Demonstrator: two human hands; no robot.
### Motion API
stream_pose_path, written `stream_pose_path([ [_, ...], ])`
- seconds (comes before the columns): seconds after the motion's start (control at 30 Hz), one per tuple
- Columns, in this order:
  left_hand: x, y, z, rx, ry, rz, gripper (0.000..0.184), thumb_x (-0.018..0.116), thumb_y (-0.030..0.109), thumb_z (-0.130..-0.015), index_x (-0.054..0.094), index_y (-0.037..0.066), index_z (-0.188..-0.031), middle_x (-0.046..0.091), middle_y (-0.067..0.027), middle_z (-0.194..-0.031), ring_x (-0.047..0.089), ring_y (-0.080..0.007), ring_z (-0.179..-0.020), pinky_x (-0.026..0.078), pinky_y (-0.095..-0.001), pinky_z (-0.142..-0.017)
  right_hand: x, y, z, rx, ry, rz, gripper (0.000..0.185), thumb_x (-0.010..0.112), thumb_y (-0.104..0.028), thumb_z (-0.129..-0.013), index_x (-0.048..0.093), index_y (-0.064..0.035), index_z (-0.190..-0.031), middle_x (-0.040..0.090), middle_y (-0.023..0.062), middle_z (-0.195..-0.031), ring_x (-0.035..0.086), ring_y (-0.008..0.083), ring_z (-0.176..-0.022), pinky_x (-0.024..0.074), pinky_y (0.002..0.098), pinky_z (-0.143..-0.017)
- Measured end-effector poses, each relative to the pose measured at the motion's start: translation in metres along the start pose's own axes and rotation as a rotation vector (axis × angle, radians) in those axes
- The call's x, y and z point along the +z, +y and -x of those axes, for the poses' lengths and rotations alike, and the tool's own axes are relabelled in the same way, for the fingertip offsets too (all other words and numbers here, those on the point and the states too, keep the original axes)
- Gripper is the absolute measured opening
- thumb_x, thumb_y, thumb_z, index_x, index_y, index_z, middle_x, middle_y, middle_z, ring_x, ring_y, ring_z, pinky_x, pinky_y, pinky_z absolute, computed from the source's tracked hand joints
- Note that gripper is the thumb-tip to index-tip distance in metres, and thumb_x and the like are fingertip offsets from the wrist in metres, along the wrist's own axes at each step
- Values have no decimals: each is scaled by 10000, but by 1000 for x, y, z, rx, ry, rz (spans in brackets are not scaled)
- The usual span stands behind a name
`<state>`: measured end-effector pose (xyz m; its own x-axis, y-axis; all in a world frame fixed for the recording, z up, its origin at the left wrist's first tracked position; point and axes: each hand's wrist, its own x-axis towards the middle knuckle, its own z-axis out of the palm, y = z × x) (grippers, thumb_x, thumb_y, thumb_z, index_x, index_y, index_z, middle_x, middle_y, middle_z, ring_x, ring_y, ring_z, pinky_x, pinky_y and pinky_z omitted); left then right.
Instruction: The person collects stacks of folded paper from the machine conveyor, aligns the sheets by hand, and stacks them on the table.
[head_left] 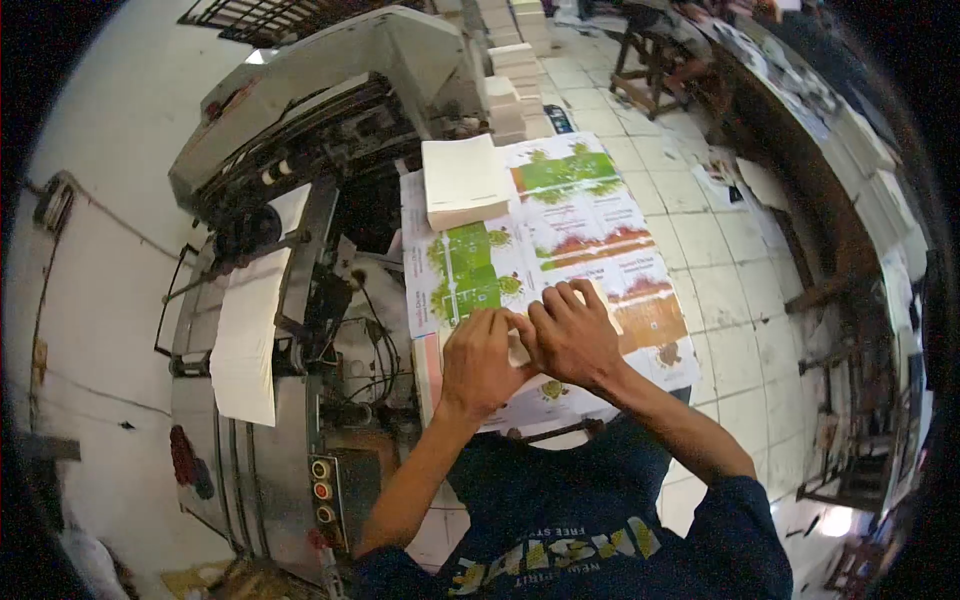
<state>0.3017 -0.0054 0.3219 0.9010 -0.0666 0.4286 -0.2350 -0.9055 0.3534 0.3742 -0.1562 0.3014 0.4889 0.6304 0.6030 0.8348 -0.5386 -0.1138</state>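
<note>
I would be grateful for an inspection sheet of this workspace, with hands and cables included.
Surface: colourful printed sheets, lying flat.
Job's things: pale paper stack on the sheets; pale piece at the hands, mostly hidden.
Clutter: loose papers on the tiled floor.
Hands: left hand and right hand close together, fingers curled; grip unclear.
Cables: dark cables beside the machine.
Surroundings: machine at left, taller paper stacks beyond the sheets.

Left hand, right hand close together, fingers curled, forearms converging
</note>
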Motion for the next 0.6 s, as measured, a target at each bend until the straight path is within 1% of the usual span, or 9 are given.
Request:
stream_pose_path([
  [0.03, 3, -4, 6, 7, 24, -44, 537, 862, 416, -668, 609, 5, -905, 606, -133, -869, 626, -313, -829, 502, -429, -740, 1, 2, 0, -23, -2, 2, 265, 599, -269, -920, 627, -40, -791, 591, 133, -812, 589, 288, -869, 440, 433, -847],
  [0.1, -1, -6, 6, -20, 60, -96, 567, 863, 461, -654, 612, 8, -885, 607, -131, -855, 631, -304, -812, 503, -423, -728, 5, 3, -3, -44, 57, -1, 231, 610, -217, -905, 625, -48, -748, 569, 116, -737, 585, 286, -795, 441, 424, -811],
  [0.17, -7, -7, 14, -62, 84, -193, 632, 865, 553, -627, 618, 14, -847, 609, -125, -827, 640, -284, -778, 505, -412, -703, 5, 4, -7, -42, 39, -44, 220, 616, -202, -900, 627, -46, -745, 568, 114, -733, 583, 284, -779, 440, 418, -799],
  [0.2, -9, -8, 18, -80, 85, -198, 632, 865, 553, -627, 618, 14, -847, 609, -125, -827, 640, -284, -778, 505, -412, -703, 5, 4, -7, -33, 24, -76, 208, 621, -186, -894, 628, -45, -742, 567, 111, -730, 582, 281, -763, 439, 412, -788],
  [0.27, -8, -12, 14, -49, 35, -145, 649, 848, 598, -630, 618, 15, -796, 605, -116, -764, 641, -285, -691, 506, -408, -637, 5, 5, -8, -66, 19, -55, 190, 628, -168, -888, 634, -41, -747, 573, 109, -737, 585, 275, -756, 436, 407, -772],
  [0.3, -5, -16, 15, 17, 100, -144, 660, 826, 635, -642, 614, 20, -755, 597, -111, -718, 640, -283, -642, 503, -403, -593, 4, 4, -6, -67, 42, -84, 165, 627, -147, -893, 628, -36, -771, 550, 107, -728, 564, 272, -734, 428, 402, -761],
  [0.43, -8, -18, 15, 20, 85, -135, 654, 824, 633, -645, 618, 24, -761, 603, -114, -722, 646, -285, -648, 506, -404, -596, -12, -1, -3, -80, 39, -55, 120, 635, -124, -894, 624, -31, -819, 538, 105, -748, 547, 266, -729, 427, 404, -757],
  [0.53, -8, -20, 12, -27, 75, -102, 664, 822, 635, -640, 630, 16, -785, 614, -116, -752, 646, -285, -685, 516, -404, -639, -21, 25, -5, -103, 133, 17, 122, 630, -120, -899, 601, -34, -816, 535, 106, -762, 548, 267, -744, 436, 421, -763],
  [0.6, -6, -25, 7, 39, 80, -140, 673, 822, 635, -634, 636, 11, -806, 623, -121, -789, 641, -288, -734, 507, -407, -694, -17, 39, 1, -111, 87, -7, 126, 622, -112, -900, 586, -35, -808, 521, 107, -746, 545, 271, -726, 442, 423, -728],
])
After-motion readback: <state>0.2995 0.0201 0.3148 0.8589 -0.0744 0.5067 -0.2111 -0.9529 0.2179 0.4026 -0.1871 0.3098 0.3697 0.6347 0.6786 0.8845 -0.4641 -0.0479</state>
